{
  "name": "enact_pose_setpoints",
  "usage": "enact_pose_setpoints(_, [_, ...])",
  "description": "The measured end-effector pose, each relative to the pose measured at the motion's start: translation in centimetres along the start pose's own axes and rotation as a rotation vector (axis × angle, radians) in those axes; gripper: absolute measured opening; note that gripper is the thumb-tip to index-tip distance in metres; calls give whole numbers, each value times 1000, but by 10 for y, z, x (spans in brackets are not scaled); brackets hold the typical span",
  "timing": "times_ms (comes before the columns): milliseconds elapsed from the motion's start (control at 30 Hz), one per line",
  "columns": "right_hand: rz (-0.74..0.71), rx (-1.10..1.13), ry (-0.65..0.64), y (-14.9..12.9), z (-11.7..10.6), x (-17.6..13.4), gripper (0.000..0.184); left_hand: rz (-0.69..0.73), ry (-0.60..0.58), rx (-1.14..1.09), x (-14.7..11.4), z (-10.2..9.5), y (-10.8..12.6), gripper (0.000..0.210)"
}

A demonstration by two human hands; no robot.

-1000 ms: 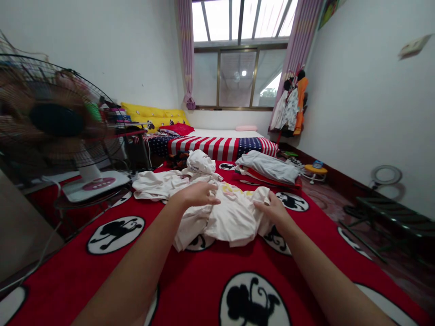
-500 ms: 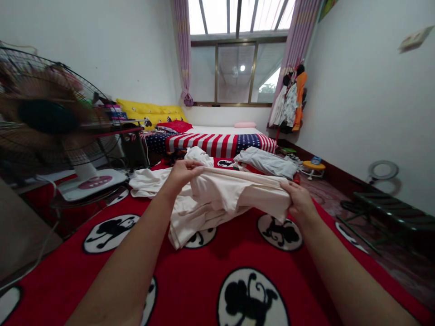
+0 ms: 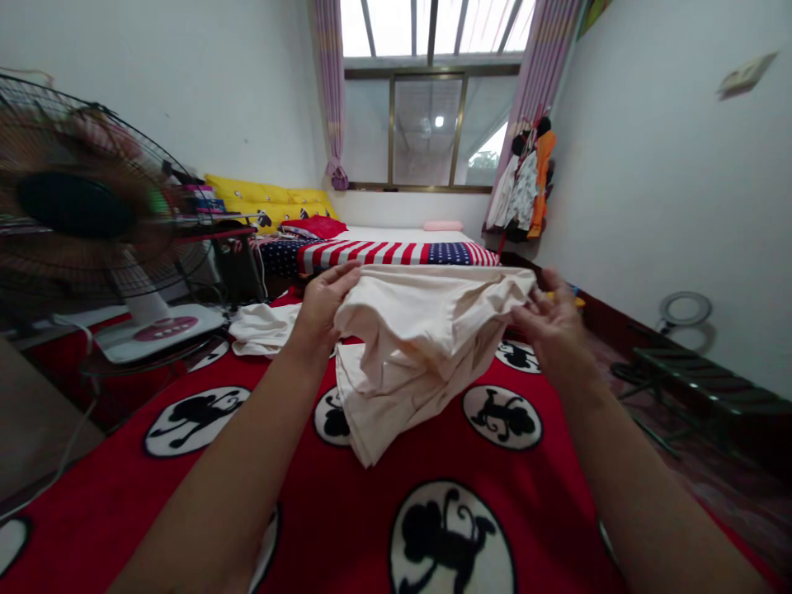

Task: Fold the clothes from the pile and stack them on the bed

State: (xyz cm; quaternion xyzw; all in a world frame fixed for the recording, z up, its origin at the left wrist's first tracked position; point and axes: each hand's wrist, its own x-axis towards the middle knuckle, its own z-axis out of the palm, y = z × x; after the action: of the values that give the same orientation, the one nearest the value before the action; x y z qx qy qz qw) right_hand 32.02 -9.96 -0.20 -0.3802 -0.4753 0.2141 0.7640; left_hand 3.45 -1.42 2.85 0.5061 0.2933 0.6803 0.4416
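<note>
A cream-white garment (image 3: 421, 322) hangs between my two hands above the red blanket (image 3: 322, 511), its upper edge drawn out nearly straight. What sort of garment it is, I cannot make out. My left hand (image 3: 325, 309) pinches its left upper corner. At the right upper corner, my right hand (image 3: 550, 322) grips the cloth between thumb and fingers, the fingertips slightly blurred. Loose folds droop in the middle, and a lower corner dangles close over the blanket. Another heap of white cloth (image 3: 263, 328) lies on the blanket left of my left wrist.
Far left, a large fan (image 3: 77, 202) stands on a chair. A bed with a stars-and-stripes cover (image 3: 371, 254) is beneath the window. Clothes (image 3: 525, 186) hang on a rack at the right, and a dark green folding stool (image 3: 711, 379) stands by the right wall.
Both hands have raised the garment, lifting its folds off the blanket. The right fingers have shifted their hold at the corner. The held cloth now hides the grey cloth behind it.
</note>
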Motion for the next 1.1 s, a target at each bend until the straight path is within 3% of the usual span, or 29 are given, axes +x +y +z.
enact_pose_setpoints(67, [186, -180, -143, 23, -4, -3, 64, -171, 3, -49, 4, -4, -17, 26])
enact_pose_setpoints(133, [296, -441, -240, 43, -10, -5, 48, -279, 37, -62, 8, -9, -32, 26])
enact_pose_setpoints(267, [155, -1095, -276, 56, -21, -10, 31, -280, 26, 104, 9, -17, -49, 36])
enact_pose_setpoints(333, [118, -1314, -267, 56, -21, -13, 39, -239, -63, 215, 7, -16, -50, 39])
enact_pose_setpoints(400, [131, -1412, -254, 57, -19, -17, 61, -220, -188, 283, 3, -12, -49, 40])
enact_pose_setpoints(467, [159, -1404, -260, 64, -18, -21, 84, -252, -349, 345, -2, -8, -47, 42])
enact_pose_setpoints(533, [193, -1322, -295, 73, -17, -25, 93, -327, -542, 410, -8, -3, -46, 44])
enact_pose_setpoints(600, [203, -1224, -333, 83, -17, -28, 78, -404, -707, 477, -13, -1, -47, 45])
enact_pose_setpoints(667, [194, -1158, -362, 88, -15, -30, 46, -432, -810, 552, -17, 1, -52, 44])
enact_pose_setpoints(733, [173, -1113, -385, 85, -9, -30, 27, -413, -838, 619, -21, 3, -56, 45])
enact_pose_setpoints(867, [2, -720, -351, 56, 20, -38, 37, -405, -704, 596, -31, 12, -58, 64])
enact_pose_setpoints(933, [-105, -516, -385, 38, 39, -46, 38, -408, -736, 483, -37, 19, -55, 72])
enact_pose_setpoints(1033, [-241, -371, -537, 18, 57, -58, 40, -266, -883, 297, -42, 28, -50, 61])
enact_pose_setpoints(1100, [-296, -303, -546, 14, 58, -61, 41, -173, -822, 257, -42, 31, -48, 48])
